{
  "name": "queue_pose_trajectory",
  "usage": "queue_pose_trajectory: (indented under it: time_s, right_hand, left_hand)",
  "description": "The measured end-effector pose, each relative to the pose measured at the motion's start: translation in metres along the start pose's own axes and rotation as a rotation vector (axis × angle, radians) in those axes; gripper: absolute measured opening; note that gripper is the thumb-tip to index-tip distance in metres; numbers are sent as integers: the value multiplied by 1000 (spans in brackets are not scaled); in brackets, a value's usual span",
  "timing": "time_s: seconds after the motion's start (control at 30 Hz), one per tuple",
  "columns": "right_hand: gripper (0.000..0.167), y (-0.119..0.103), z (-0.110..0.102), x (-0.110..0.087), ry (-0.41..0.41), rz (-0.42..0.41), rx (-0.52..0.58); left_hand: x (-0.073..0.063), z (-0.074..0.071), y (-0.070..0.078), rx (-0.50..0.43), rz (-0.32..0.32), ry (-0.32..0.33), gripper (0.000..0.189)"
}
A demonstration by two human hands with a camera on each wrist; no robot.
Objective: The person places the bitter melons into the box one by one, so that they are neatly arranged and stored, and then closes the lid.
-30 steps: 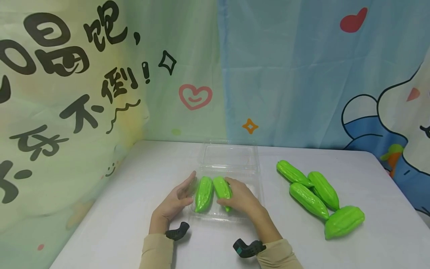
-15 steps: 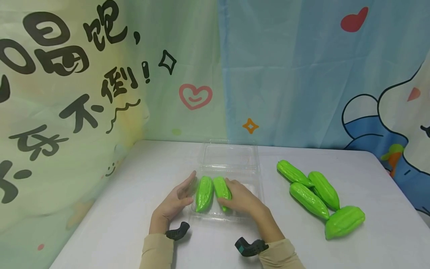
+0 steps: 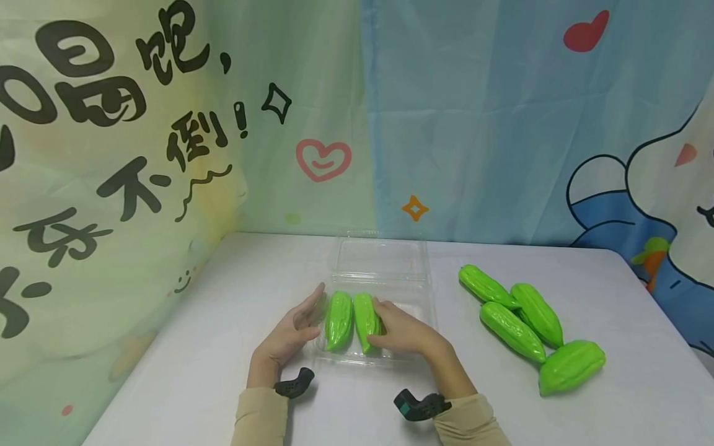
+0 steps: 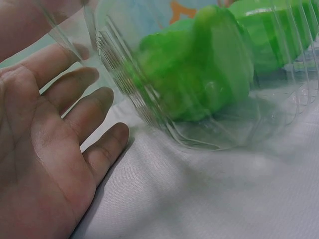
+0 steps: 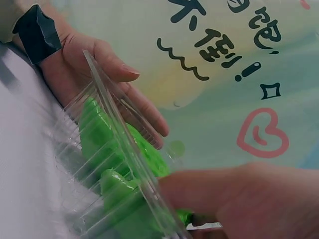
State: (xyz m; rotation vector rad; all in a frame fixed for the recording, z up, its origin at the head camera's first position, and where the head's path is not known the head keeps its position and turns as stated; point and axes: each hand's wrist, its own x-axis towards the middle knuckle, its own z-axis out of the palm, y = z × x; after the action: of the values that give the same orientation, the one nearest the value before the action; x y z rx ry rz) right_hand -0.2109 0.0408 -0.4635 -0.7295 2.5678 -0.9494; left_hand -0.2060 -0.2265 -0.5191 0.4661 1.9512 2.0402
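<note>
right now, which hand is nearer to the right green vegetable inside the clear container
Right. The right hand grips that green vegetable; the left hand is outside the clear container, at its left wall, beyond the other vegetable.

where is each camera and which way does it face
Head: worn on the head, facing forward and down over the table, open clear container and green vegetables; left hand, right hand and both sleeves show.
Left wrist: on the left wrist, facing the container's side; the left hand shows.
Right wrist: on the right wrist, facing across the container toward the left hand and backdrop; part of the right hand shows.
Both wrist views share the container, green vegetables and left hand.
</note>
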Motion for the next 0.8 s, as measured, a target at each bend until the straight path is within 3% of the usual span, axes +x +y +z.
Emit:
queue_pose_trajectory:
  time_s: [0.4, 0.8]
  right_hand:
    - [96, 2, 2, 3, 87, 21, -7]
    - [100, 0, 5, 5, 137, 23, -16]
  left_hand:
    - [0, -2, -3, -12, 17, -17, 97]
    - [0, -3, -4, -3, 8, -15, 98]
